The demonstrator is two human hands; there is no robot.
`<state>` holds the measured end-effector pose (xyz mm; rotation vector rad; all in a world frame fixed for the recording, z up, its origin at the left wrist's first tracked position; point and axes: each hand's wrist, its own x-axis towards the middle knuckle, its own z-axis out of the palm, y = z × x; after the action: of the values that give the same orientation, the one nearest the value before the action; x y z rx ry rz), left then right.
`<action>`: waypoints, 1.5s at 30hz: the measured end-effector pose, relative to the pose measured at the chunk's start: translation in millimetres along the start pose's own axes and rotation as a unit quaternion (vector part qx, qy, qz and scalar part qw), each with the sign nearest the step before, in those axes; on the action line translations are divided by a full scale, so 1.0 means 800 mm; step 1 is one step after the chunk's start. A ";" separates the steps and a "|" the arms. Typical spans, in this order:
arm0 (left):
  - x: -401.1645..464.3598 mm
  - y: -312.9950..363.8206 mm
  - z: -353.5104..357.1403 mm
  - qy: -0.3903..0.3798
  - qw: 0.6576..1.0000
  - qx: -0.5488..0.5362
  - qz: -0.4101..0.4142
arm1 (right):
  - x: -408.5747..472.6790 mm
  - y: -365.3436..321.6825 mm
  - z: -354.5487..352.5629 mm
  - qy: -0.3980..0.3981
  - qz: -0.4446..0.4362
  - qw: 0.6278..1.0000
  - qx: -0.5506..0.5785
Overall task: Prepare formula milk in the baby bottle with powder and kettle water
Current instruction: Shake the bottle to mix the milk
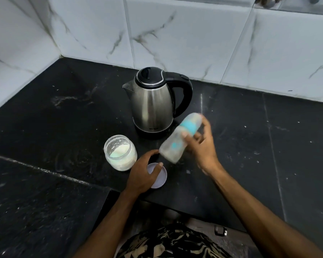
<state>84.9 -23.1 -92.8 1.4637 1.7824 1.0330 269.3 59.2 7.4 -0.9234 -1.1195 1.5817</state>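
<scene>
Right hand (201,146) grips tilted, blurred baby bottle (177,138) mid-frame; left hand (144,173) relaxed on lid (161,178), bench (45,127).

Black stone counter (45,127), pale-speckled, seam running diagonally across left part. Resting directly on it: steel kettle (153,103) with black lid and handle, upright; open jar of white powder (120,152) just left-front of kettle; lavender lid (159,178) beside jar.

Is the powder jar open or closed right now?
Open. The jar has no lid, so the powder shows inside; a lid lies on the counter under the left hand.
</scene>
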 end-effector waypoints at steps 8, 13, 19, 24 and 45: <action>-0.002 0.004 0.002 0.008 1.000 0.008 0.003 | 0.019 -0.008 -0.013 0.078 -0.023 0.993 0.090; 0.001 -0.006 0.001 -0.004 1.000 0.011 0.004 | -0.007 0.001 -0.011 -0.116 0.031 0.989 -0.089; -0.001 0.002 0.002 0.012 1.000 0.011 0.009 | 0.012 -0.006 -0.016 0.041 -0.007 0.995 0.087; 0.000 -0.004 0.001 0.000 1.000 0.001 0.003 | -0.009 -0.005 -0.011 -0.119 0.024 0.989 -0.080; 0.001 -0.007 0.004 0.004 1.000 0.008 0.000 | -0.008 -0.005 0.000 -0.083 0.020 0.994 -0.061</action>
<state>84.3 -22.5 -99.4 1.4715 1.7994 1.0286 271.8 53.5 11.6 -0.9104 -1.3336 1.6617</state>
